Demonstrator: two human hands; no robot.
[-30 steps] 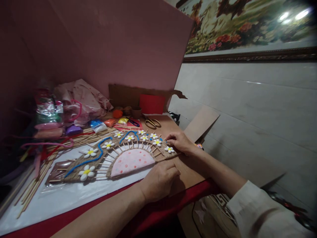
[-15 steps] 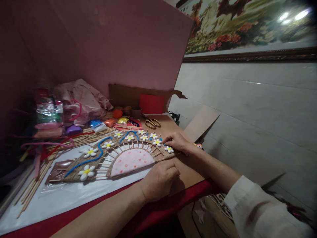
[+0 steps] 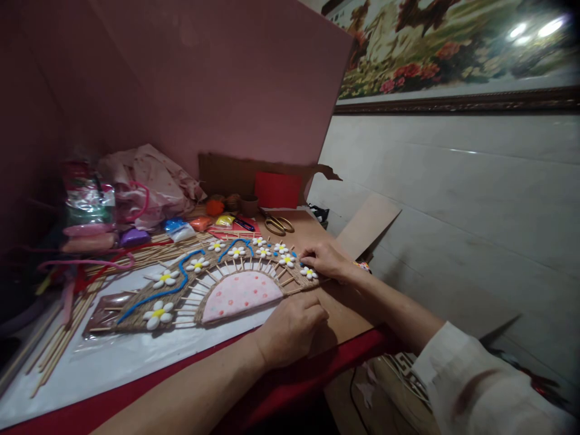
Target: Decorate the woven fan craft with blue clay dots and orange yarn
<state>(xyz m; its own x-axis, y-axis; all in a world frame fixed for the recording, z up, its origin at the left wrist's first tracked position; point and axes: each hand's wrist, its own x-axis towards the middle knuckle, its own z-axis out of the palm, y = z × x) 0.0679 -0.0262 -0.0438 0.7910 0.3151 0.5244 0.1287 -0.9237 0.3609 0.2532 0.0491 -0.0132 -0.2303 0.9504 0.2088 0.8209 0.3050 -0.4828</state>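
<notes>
Left to right on the desk [image 3: 351,317]:
Far left: stacked clear packets [image 3: 88,205], purple packet [image 3: 135,237] just right of them, crumpled pink dotted cloth [image 3: 156,184] behind
Near left: loose thin sticks [image 3: 58,344] and a white sheet [image 3: 104,380]
Centre: fan-shaped twine-and-stick piece [image 3: 217,263], lying flat, left part over the white sheet, right end on brown surface between both hands. Arc carries white flowers [image 3: 159,315] with yellow centres, blue strands [image 3: 156,296], some blue dots toward the far right. Pink half-disc [image 3: 247,295] with red dots inside the arc
Far side behind the piece: blue packet [image 3: 174,226], orange packet [image 3: 200,224], yellow packet [image 3: 225,220], small pot [image 3: 248,206], upright red card [image 3: 277,190], scissors [image 3: 277,226] with gold handles
Left hand [image 3: 292,332]: just beside the near right end of the piece, grip curled inward, can't tell if anything is in it
Right hand [image 3: 325,258]: at the far right edge of the arc, next to the last flowers, grip fingertips drawn close together, can't tell if they pinch something small
Far right: flat tan panel [image 3: 369,226] leaning by the tiled wall [image 3: 453,181]
</notes>
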